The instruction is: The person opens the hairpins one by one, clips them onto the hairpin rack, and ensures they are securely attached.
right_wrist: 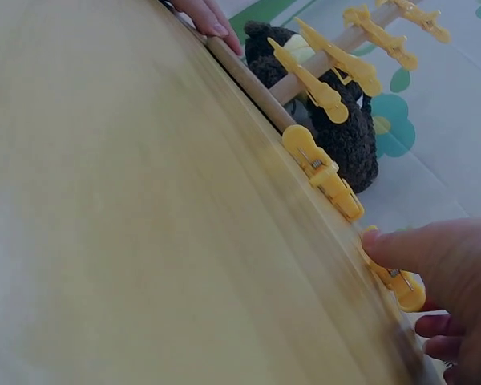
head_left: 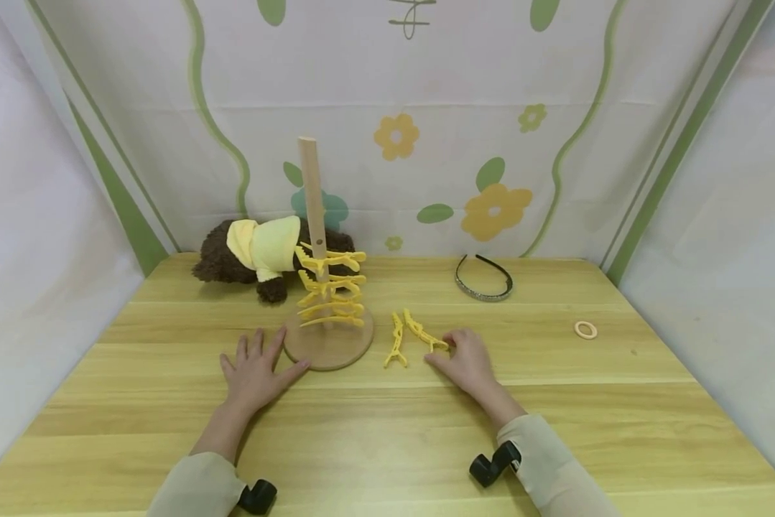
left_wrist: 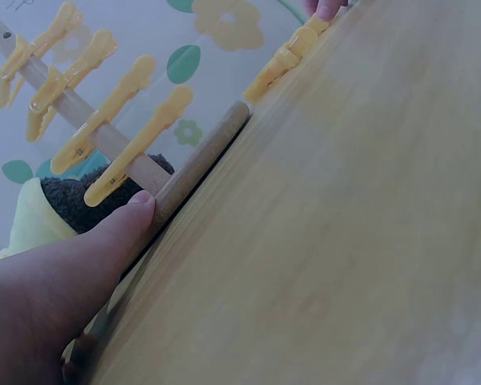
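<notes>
A wooden post (head_left: 312,194) rises from a round wooden base (head_left: 329,359), with several yellow hair clips (head_left: 332,291) fastened across it. My left hand (head_left: 254,373) lies with fingers spread at the base's left side, its thumb (left_wrist: 132,215) touching the edge. To the right of the base, one loose yellow hair clip (head_left: 396,341) lies on the table. My right hand (head_left: 467,359) pinches the handle end of a second loose clip (head_left: 419,329) between thumb and forefinger; in the right wrist view the thumb (right_wrist: 401,247) partly hides that clip.
A dark brown plush toy (head_left: 222,255) in a yellow top lies behind the post, against the printed curtain (head_left: 361,79). A dark, glittery headband (head_left: 484,296) is at the back right. Farther right lies a small pale ring (head_left: 585,330) on the wooden table (head_left: 387,445).
</notes>
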Motion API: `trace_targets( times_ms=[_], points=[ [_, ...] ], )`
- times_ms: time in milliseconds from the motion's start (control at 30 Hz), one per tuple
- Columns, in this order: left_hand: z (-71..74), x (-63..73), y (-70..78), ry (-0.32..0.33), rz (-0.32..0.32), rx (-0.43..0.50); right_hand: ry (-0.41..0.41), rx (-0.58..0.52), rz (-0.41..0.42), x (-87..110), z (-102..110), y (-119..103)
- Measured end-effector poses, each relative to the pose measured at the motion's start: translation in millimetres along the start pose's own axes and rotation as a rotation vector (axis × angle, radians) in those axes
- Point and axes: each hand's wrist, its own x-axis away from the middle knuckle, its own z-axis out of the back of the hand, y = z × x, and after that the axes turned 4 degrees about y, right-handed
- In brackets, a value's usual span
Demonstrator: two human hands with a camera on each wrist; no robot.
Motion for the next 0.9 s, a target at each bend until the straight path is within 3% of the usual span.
trace_targets(
  times_ms=[667,900],
  points=[
    [2.5,-0.1,0.3,-0.005,0.004,0.009,0.043,-0.014,-0.06,-0.4,2.5,3.1],
    [1.0,0.9,-0.3,-0.001,0.003,0.002,0.041,-0.09,-0.072,-0.9,4.6,2.2]
  ],
)
